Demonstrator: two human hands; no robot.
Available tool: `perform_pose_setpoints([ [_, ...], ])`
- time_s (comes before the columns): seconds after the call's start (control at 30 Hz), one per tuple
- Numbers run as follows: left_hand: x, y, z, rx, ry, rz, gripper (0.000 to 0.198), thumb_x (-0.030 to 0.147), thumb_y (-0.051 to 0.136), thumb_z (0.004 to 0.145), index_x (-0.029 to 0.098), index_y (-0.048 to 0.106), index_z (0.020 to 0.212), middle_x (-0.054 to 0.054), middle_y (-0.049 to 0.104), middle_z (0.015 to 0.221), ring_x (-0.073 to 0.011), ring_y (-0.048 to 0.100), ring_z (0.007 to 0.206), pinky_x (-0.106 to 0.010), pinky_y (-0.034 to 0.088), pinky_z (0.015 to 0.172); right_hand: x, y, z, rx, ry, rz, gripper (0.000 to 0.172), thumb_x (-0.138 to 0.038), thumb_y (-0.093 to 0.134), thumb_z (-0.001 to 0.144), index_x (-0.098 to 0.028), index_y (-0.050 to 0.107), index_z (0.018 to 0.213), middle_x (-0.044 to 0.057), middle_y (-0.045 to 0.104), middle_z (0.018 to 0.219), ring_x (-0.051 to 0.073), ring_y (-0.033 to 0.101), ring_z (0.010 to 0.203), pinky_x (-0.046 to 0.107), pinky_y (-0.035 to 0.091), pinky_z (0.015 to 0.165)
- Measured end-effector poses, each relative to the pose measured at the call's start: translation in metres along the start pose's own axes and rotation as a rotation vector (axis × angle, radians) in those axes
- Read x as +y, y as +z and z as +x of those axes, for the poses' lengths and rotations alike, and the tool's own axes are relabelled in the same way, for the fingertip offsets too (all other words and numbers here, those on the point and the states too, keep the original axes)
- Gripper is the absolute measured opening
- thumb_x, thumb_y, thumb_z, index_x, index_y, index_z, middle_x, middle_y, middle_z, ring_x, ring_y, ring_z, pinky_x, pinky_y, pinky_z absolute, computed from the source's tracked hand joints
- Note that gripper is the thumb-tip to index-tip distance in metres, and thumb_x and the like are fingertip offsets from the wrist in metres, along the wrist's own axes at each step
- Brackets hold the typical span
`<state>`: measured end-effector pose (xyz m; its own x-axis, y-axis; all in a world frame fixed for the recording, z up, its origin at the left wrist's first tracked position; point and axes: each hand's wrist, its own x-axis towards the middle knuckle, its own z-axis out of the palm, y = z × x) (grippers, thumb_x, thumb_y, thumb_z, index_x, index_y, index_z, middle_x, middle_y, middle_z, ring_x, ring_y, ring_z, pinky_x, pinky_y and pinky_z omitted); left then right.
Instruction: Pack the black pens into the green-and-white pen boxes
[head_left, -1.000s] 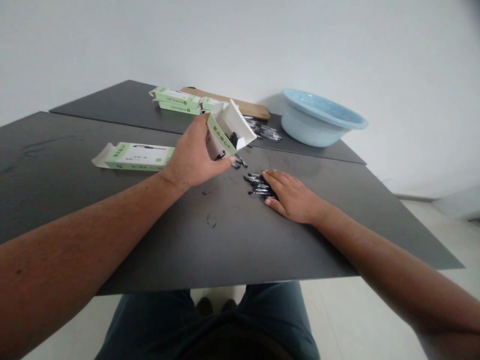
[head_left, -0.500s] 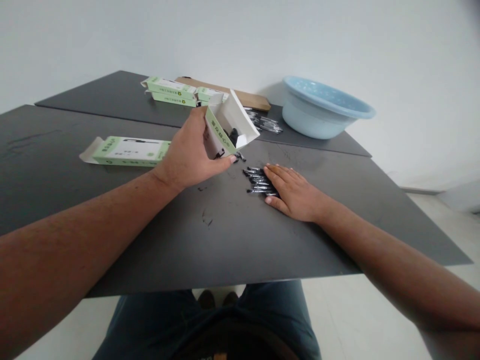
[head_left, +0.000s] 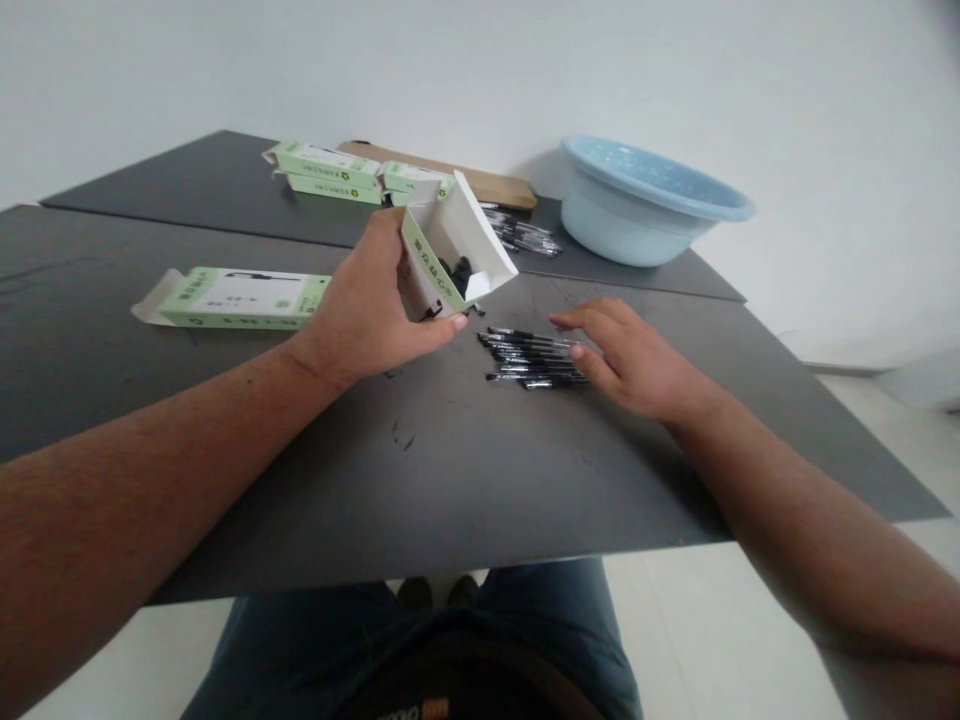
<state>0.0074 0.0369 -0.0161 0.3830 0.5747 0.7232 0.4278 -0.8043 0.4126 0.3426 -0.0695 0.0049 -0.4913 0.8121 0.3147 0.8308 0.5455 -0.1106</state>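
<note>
My left hand grips a green and white pen box, tilted with its open end toward the right. Some dark pen ends show inside it. On the grey table, right of the box, lies a loose bundle of black pens, roughly side by side. Just above the right end of these pens hovers my right hand, fingers apart and holding nothing; its thumb is close to the pens, and I cannot tell whether it touches them.
Another pen box with its flap open lies at left. Stacked pen boxes and a brown cardboard piece are at the back. More pens lie beside a light blue basin. A seam crosses the table.
My right hand has lifted off the pens and shifted right, uncovering more of the bundle. My left hand still holds the tilted box. The view has moved slightly.
</note>
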Motion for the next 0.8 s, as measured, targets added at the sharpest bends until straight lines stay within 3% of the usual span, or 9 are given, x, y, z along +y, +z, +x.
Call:
perform_pose_setpoints([
  [0.07,-0.001,0.000,0.000,-0.009,-0.007,0.016,0.102,0.051,0.093,0.072,0.015,0.041,0.153,-0.014,0.056,0.148,-0.0376,0.062,0.139,-0.051,0.054,0.120,0.005,-0.011,-0.004,-0.043,-0.036,0.034,0.028,-0.029,0.057,0.103,-0.019,0.075,0.122,0.014,0.078,0.108,0.032,0.072,0.103,0.050,0.060,0.096],
  [0.13,-0.001,0.000,0.000,-0.016,0.016,0.059,0.108,0.045,0.094,0.068,0.012,0.041,0.155,-0.016,0.057,0.147,-0.0372,0.064,0.134,-0.051,0.058,0.114,0.007,-0.016,-0.007,-0.105,-0.081,0.065,0.019,-0.023,0.063,0.097,-0.021,0.076,0.111,0.010,0.077,0.100,0.030,0.072,0.097,0.046,0.060,0.090],
  [0.3,-0.004,0.000,-0.002,-0.019,0.048,0.106,0.111,0.044,0.094,0.068,0.011,0.038,0.157,-0.016,0.055,0.145,-0.0350,0.065,0.132,-0.048,0.060,0.110,0.002,-0.008,-0.005,-0.149,-0.137,0.050,0.023,-0.021,0.066,0.096,-0.019,0.078,0.115,0.014,0.077,0.110,0.032,0.071,0.106,0.048,0.057,0.097],
  [0.43,-0.006,0.001,-0.002,-0.024,0.059,0.095,0.111,0.042,0.094,0.068,0.011,0.036,0.158,-0.017,0.052,0.149,-0.0378,0.060,0.139,-0.052,0.057,0.115,0.001,-0.004,-0.002,-0.202,-0.125,0.038,0.021,-0.021,0.065,0.098,-0.018,0.079,0.114,0.013,0.077,0.107,0.032,0.070,0.103,0.047,0.056,0.096],
  [0.7,-0.009,0.001,-0.002,-0.034,0.098,0.113,0.113,0.043,0.093,0.065,0.010,0.036,0.157,-0.017,0.053,0.144,-0.0384,0.064,0.131,-0.054,0.061,0.106,-0.006,-0.011,-0.004,-0.280,-0.144,0.101,0.011,-0.021,0.067,0.098,-0.021,0.076,0.106,0.008,0.076,0.099,0.025,0.069,0.094,0.038,0.053,0.085],
  [0.8,-0.009,0.001,-0.002,-0.035,0.101,0.110,0.112,0.044,0.091,0.066,0.011,0.035,0.158,-0.017,0.053,0.144,-0.0368,0.064,0.130,-0.052,0.062,0.104,-0.004,-0.009,-0.004,-0.251,-0.143,0.114,0.012,-0.022,0.067,0.098,-0.020,0.076,0.107,0.009,0.076,0.101,0.026,0.070,0.097,0.039,0.054,0.088],
])
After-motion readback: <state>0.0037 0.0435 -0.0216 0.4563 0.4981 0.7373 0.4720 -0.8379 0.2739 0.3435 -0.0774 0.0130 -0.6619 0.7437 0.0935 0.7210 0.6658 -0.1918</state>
